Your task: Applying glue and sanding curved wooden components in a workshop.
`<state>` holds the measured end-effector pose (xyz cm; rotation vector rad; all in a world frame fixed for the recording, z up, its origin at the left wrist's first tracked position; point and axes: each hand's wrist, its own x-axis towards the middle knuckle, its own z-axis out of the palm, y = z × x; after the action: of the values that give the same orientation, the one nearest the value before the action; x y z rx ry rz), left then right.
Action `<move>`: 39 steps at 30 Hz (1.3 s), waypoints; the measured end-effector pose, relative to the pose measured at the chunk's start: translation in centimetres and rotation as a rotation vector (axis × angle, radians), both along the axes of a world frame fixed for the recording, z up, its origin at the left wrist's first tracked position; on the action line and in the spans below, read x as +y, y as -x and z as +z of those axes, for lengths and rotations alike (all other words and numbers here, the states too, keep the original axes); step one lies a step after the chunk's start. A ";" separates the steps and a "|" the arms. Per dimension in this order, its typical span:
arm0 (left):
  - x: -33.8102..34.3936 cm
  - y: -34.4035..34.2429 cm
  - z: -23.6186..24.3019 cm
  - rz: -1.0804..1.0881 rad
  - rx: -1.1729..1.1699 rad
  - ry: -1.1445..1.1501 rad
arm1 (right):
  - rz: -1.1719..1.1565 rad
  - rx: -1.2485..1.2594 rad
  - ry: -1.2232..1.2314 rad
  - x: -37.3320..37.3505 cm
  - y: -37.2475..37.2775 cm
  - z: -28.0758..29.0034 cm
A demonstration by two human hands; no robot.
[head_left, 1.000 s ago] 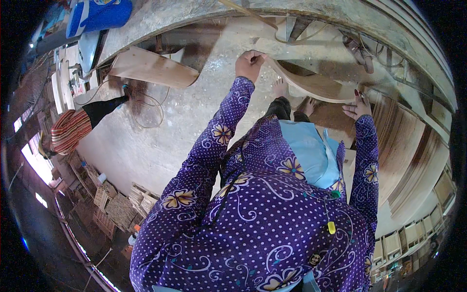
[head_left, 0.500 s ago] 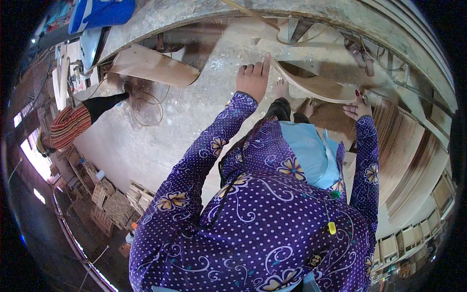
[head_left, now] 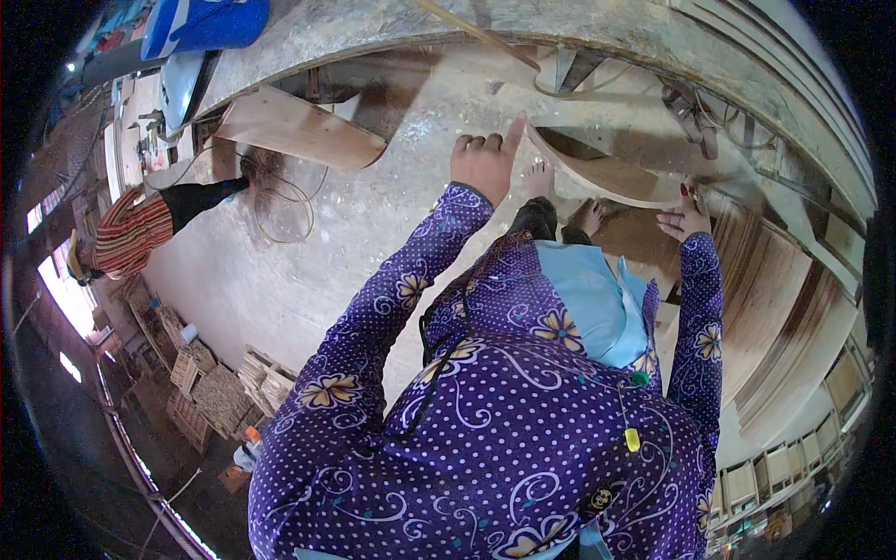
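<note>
The inside of the blue bucket (head_left: 224, 25) is hidden. A curved wooden board (head_left: 623, 175) is between left hand (head_left: 483, 166), index finger straight, and right hand (head_left: 689, 222); whether either grip clamps it, I cannot tell.

I wear this camera on my head, the left one of a pair, and it looks steeply down over my shirt (head_left: 532, 429), which fills the lower middle, very near. My left hand (head_left: 483, 166) and right hand (head_left: 686, 220) lie farther off, in the upper half, my feet (head_left: 539, 178) between them. The lens is so wide that the table (head_left: 383, 28) along the top curves, and another person (head_left: 135, 238) shows small at the far left.
</note>
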<state>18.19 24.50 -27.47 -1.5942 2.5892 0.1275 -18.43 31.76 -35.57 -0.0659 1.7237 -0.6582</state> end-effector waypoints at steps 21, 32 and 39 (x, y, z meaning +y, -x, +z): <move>-11.7 0.8 15.4 0.184 0.552 0.213 | -0.160 -0.050 -0.088 -0.8 -1.4 -1.5; -26.3 3.5 10.6 0.577 0.341 0.255 | 0.721 0.590 0.151 3.1 3.8 -10.9; -20.6 6.3 14.4 0.213 0.750 0.454 | 2.016 2.568 -0.477 3.2 7.3 -22.4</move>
<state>11.87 3.93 -13.08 -2.3542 3.1371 0.1943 -25.73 34.93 -57.95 1.4479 -1.0716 -1.2851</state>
